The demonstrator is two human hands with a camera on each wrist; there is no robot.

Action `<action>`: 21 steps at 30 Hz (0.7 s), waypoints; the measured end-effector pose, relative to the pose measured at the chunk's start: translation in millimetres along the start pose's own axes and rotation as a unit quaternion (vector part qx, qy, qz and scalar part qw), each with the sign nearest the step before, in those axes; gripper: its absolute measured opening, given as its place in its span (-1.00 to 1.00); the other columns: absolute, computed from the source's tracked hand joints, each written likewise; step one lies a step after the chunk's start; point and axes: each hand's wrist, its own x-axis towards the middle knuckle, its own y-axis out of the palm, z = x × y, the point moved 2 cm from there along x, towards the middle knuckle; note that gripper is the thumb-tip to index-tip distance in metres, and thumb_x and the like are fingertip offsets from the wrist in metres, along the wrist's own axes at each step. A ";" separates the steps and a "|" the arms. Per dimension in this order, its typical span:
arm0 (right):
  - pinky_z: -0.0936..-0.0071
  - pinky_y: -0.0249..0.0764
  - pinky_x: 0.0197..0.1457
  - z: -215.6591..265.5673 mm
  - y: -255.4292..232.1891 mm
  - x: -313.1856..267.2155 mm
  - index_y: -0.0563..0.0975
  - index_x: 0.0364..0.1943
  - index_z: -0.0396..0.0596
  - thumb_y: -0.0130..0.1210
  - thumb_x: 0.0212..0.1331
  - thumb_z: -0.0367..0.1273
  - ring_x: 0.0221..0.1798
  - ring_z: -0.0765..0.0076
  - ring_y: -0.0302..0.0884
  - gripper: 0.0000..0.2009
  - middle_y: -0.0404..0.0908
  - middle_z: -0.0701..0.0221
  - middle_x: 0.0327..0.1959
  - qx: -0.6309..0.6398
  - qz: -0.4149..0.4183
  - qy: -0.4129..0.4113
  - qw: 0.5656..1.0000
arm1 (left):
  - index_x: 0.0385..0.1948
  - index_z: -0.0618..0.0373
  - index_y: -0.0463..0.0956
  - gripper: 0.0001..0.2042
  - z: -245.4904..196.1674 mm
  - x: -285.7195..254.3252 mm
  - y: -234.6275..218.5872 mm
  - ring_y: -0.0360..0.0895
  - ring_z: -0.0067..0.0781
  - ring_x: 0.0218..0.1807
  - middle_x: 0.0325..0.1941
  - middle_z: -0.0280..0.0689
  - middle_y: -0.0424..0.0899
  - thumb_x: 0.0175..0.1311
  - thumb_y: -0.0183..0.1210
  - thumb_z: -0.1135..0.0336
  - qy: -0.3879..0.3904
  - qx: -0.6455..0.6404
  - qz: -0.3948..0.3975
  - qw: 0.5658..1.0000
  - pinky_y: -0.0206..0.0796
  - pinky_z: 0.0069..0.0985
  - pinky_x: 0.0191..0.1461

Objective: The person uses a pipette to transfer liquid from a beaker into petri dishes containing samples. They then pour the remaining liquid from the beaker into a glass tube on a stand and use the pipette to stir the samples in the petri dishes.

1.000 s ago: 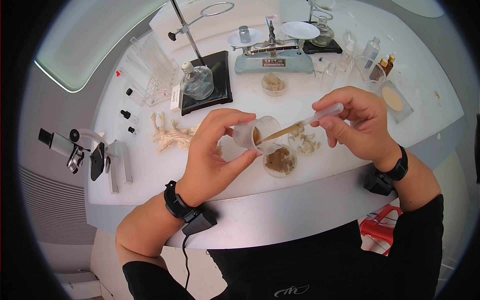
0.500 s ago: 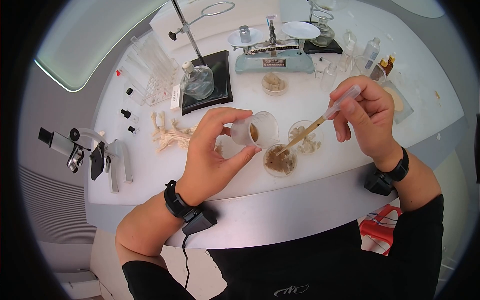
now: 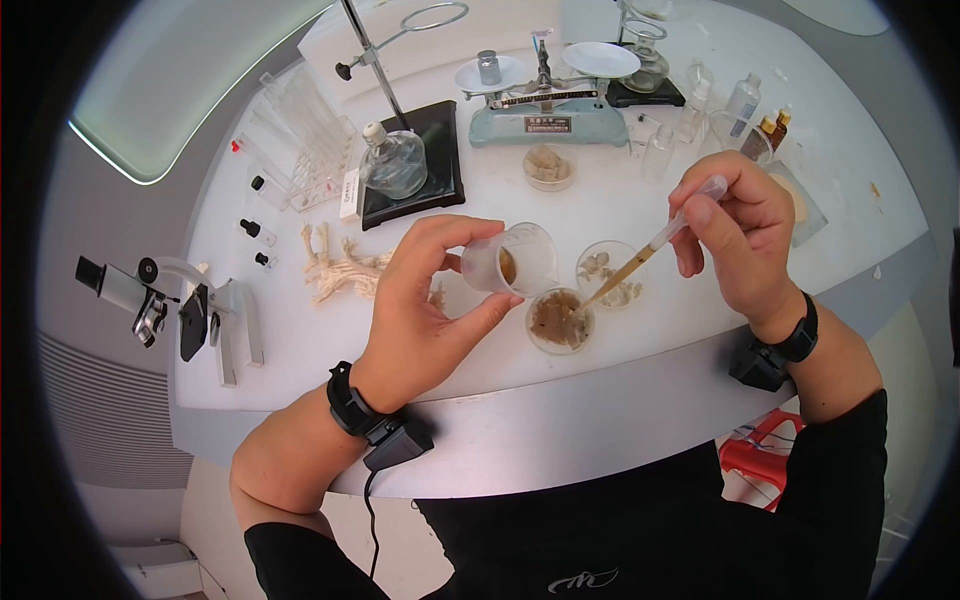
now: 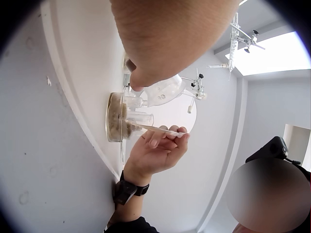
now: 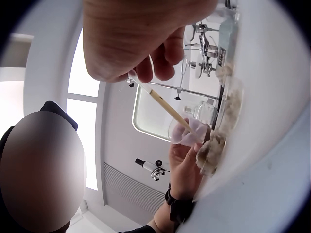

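My left hand (image 3: 425,310) holds a small clear plastic beaker (image 3: 530,250) by its sides, tilted, with brown liquid inside. Between thumb and fingers of my right hand (image 3: 735,235) is a plastic dropper pipette (image 3: 632,266), slanting down to the left, its stem filled with brownish liquid. The pipette's tip is over the right side of a petri dish (image 3: 561,352) of soggy brown shreds, just below the beaker's mouth. Behind it lies a second petri dish (image 3: 645,272) with paler shreds. In the right wrist view the pipette (image 5: 167,107) points toward the brown lumps (image 5: 212,153).
Farther back are a third dish of pale pieces (image 3: 548,165), a balance (image 3: 548,125) and a glass flask (image 3: 394,165) on a black stand base (image 3: 445,160). A pale branching piece (image 3: 335,270) and a microscope (image 3: 200,315) stand left; bottles (image 3: 742,98) stand right.
The pipette has come out of the beaker and moved over the brown dish, its tip then shifting right across it. My left hand with the beaker has barely moved.
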 end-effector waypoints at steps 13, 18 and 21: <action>0.71 0.42 -0.48 -1.2 1.3 -0.6 0.67 -0.07 -0.17 0.25 0.63 -0.45 -0.49 0.76 0.56 -0.93 0.75 0.42 -0.29 -0.003 -0.004 0.021 1.000 | 0.40 0.11 0.59 -0.35 -0.3 -0.9 -0.4 0.61 -0.36 0.40 0.42 -0.24 0.59 0.24 0.61 0.56 -0.014 0.002 0.020 1.000 0.48 -0.35 0.40; 0.71 0.48 -0.47 2.0 2.7 -1.0 0.66 -0.07 -0.17 0.25 0.63 -0.46 -0.44 0.76 0.60 -0.94 0.76 0.43 -0.25 -0.008 -0.003 0.026 1.000 | 0.40 0.12 0.59 -0.35 -0.4 -0.6 -0.2 0.60 -0.37 0.39 0.42 -0.24 0.58 0.24 0.61 0.56 -0.018 -0.002 0.022 1.000 0.46 -0.36 0.40; 0.70 0.52 -0.46 3.1 3.2 -1.0 0.65 -0.07 -0.16 0.27 0.62 -0.47 -0.40 0.73 0.65 -0.95 0.77 0.42 -0.22 -0.010 0.001 0.026 1.000 | 0.40 0.13 0.59 -0.35 -1.1 -0.4 -0.4 0.59 -0.37 0.40 0.42 -0.24 0.58 0.23 0.61 0.55 -0.020 -0.001 0.022 1.000 0.46 -0.36 0.40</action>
